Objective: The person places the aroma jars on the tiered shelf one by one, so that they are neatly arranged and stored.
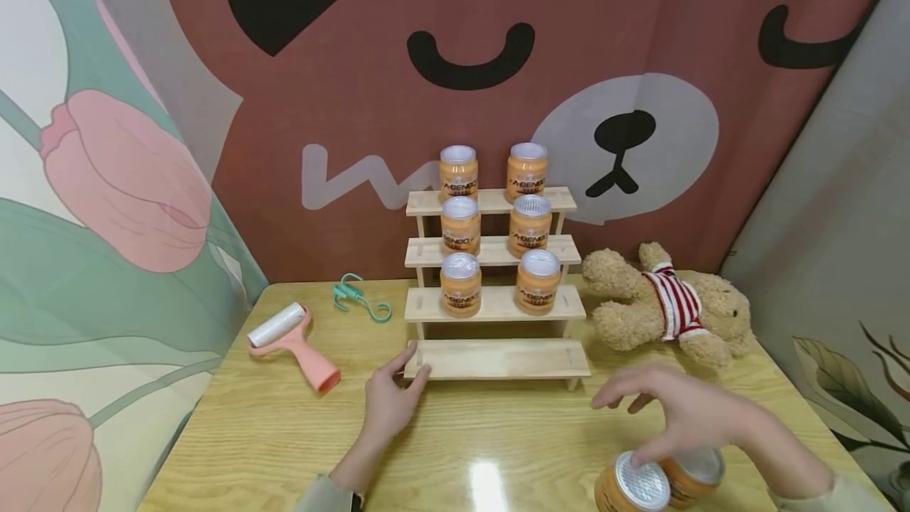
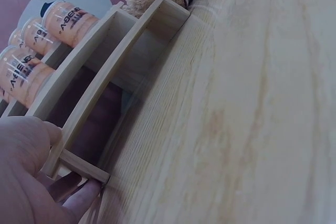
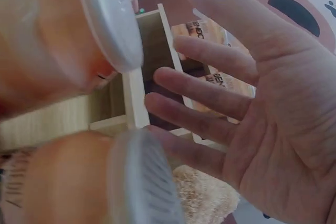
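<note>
A stepped wooden display rack (image 1: 498, 358) stands on the table. My left hand (image 1: 391, 395) grips the left end of its lowest step; in the left wrist view the fingers (image 2: 79, 198) reach around the end leg. Each of the three upper steps bears two orange jars (image 1: 460, 291) with silvery lids; the lowest step is bare. At the front right my right hand (image 1: 686, 413) hovers over two more jars, a nearer one (image 1: 626, 488) and one partly hidden behind (image 1: 700, 474). Its fingers (image 3: 205, 95) are spread and hold nothing.
A teddy bear (image 1: 675, 303) in a striped shirt lies right of the rack. To the left are a pink-handled lint roller (image 1: 306, 350) and a green hook-shaped item (image 1: 359, 297). A printed curtain (image 1: 341, 101) hangs behind the table (image 1: 455, 433).
</note>
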A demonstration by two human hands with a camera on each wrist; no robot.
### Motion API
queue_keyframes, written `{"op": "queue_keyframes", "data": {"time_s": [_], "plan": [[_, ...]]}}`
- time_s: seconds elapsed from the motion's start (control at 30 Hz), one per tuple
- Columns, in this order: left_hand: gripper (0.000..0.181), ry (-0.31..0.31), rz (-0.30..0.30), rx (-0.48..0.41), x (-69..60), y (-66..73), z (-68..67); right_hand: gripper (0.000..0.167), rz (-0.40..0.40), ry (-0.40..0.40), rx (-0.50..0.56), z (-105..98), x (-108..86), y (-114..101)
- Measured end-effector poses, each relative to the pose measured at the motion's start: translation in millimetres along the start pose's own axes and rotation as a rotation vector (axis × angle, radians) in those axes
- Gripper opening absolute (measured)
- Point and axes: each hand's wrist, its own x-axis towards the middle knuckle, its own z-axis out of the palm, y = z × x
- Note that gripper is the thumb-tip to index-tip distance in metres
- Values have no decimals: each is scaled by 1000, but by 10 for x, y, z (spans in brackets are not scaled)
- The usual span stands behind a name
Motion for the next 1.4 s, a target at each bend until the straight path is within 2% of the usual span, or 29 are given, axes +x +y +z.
{"op": "queue_keyframes", "data": {"time_s": [0.2, 0.4, 0.5, 0.6, 0.7, 0.8, 0.97, 1.2, 1.27, 1.4], "plan": [[47, 0, 12, -2, 4, 28, 2, 70, 66, -128, 102, 62, -48, -31], [46, -3, 10, -3, 15, 33, 15, 67, 148, -254, 223, 76, -70, -70], [46, -3, 9, -2, 14, 26, 28, 64, 145, -291, 253, 81, -81, -75], [46, -5, 6, 0, 12, 22, 39, 61, 103, -306, 270, 96, -88, -68], [47, -9, 4, 1, 16, 24, 43, 53, 58, -303, 261, 123, -84, -56], [48, -14, -12, -4, 25, 34, 38, 49, 69, -293, 260, 135, -73, -46], [49, -27, -22, -7, 31, 50, 23, 51, 100, -248, 227, 98, -46, -49], [49, -32, -19, -3, 25, 58, 24, 52, 54, -115, 110, -20, 67, -47], [48, -27, -4, -4, 17, 50, 25, 53, 62, -89, 66, -83, 126, -43], [47, -3, -10, -1, -4, 12, 10, 56, 62, -48, -14, -212, 288, -38]]}}
